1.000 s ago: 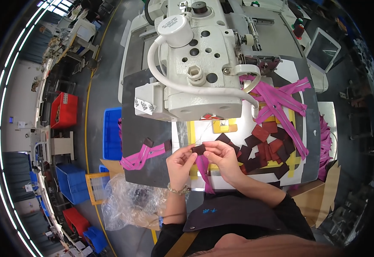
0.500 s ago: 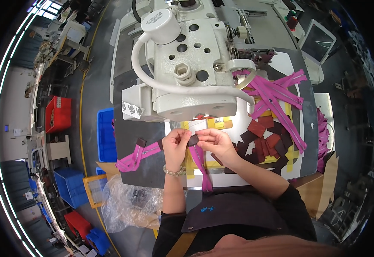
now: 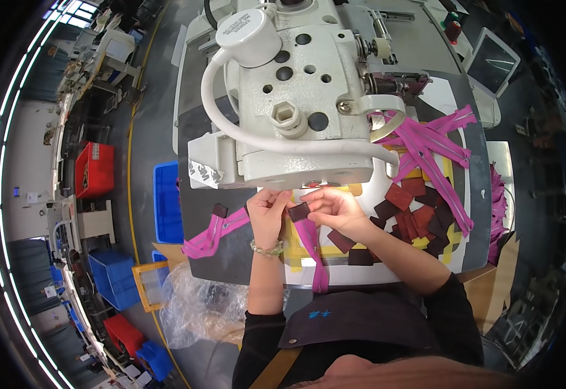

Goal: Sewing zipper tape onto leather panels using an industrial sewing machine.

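Brown patch [image 3: 300, 212]: held, tilted, over the near side of the machine table [image 3: 221, 267], left of its middle.
Pink zipper [image 3: 311, 249]: runs from under that patch to the near edge and slightly past it.
Right hand [image 3: 338, 211]: thumb and fingertips nearly together, pinching the patch by its right side.
Left hand [image 3: 268, 217]: fingertips drawn together by the patch's upper left corner; I cannot tell whether they grip it.
Sewing machine head [image 3: 257, 97]: its front comes just beyond both hands in this view, so the far side looks tight.
Folded zipper [image 3: 215, 235]: lies left of the left hand, its bend reaching the left edge.
Left room: dark tabletop shows between the folded zipper and the machine head, and toward the near left corner.
Patch pile [image 3: 419, 217]: crowds the right half, loose pieces close to the right forearm.
Zipper heap [image 3: 425, 146]: crosses beyond the pile, a narrow dark margin between it and the right edge.
Blue bin [image 3: 158, 207]: off the left edge.
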`<state>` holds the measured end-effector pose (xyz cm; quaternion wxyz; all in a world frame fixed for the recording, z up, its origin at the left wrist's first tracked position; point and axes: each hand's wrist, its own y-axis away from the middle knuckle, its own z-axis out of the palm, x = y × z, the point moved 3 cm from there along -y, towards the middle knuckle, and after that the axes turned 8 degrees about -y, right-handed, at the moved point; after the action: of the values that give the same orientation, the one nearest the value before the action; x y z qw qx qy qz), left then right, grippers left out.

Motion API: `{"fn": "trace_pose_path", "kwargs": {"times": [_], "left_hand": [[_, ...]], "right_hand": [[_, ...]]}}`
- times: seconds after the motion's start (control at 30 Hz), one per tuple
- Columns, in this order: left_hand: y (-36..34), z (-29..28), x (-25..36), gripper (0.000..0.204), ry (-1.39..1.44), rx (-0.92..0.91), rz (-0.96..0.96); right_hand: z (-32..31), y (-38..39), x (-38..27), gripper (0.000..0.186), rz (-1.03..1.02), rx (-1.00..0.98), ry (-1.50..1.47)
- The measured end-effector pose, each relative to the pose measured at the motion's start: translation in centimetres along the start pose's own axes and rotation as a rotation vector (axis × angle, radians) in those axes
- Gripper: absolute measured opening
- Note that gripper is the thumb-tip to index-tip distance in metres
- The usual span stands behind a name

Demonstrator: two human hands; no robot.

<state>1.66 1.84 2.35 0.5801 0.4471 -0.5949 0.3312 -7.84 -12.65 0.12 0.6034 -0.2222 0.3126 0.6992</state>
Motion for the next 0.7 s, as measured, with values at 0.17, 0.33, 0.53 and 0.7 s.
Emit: {"fn": "trace_pose_path", "kwargs": {"times": [0.17,0.33,0.53,0.7], "left_hand": [[-0.1,-0.4,-0.1,0.018,0.081,0.085,-0.011],[0.5,-0.7,-0.1,0.018,-0.014,0.03,0.064],[0.9,-1.0,-0.2,0.018,-0.296,-0.241,0.127],[0.9,-0.7,0.0,0.022,-0.311,-0.256,0.161]], "right_hand": [[-0.1,0.1,-0.3,0.035,0.036,0.02,-0.021],[0.1,0.5,-0.3,0.036,0.007,0.085,-0.055],[0.0,0.5,-0.3,0.033,-0.025,0.11,-0.03],[0.0,0.6,-0.4,0.027,-0.027,0.101,-0.064]]}}
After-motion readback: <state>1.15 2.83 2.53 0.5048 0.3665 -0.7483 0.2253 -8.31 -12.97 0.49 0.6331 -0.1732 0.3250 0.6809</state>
